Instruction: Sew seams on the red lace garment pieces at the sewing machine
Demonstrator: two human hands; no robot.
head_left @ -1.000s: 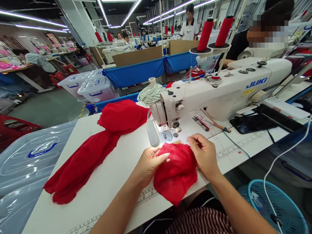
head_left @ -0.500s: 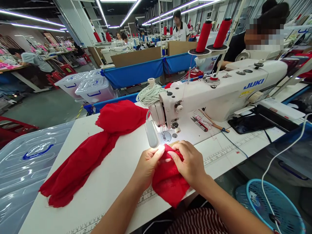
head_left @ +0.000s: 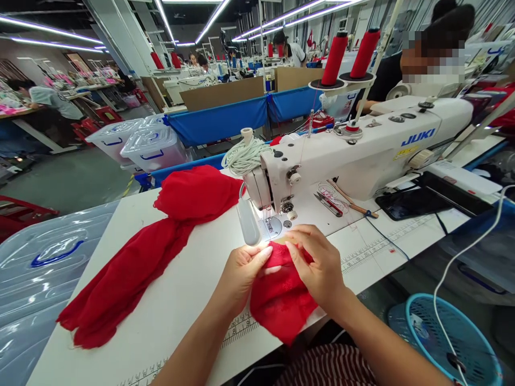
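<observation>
A small red lace piece (head_left: 279, 303) lies at the table's front edge, just in front of the needle area of the white JUKI sewing machine (head_left: 362, 150). My left hand (head_left: 241, 271) pinches its upper left edge, thumb and fingers closed on the fabric. My right hand (head_left: 317, 262) rests on top of the piece with fingers curled, pinching the fabric near its top edge. Both hands sit close together below the machine's lamp (head_left: 247, 222).
A long pile of red fabric (head_left: 153, 246) lies on the white table (head_left: 193, 295) to the left. Scissors and tools (head_left: 333, 201) lie beside the machine. A phone (head_left: 410, 202) is at right, a blue basket (head_left: 450, 338) lower right, clear plastic bins (head_left: 44, 268) left. Another person sits behind the machine.
My right hand moved left from the piece's right side onto its top, close to my left hand. The lace piece got bunched narrower.
</observation>
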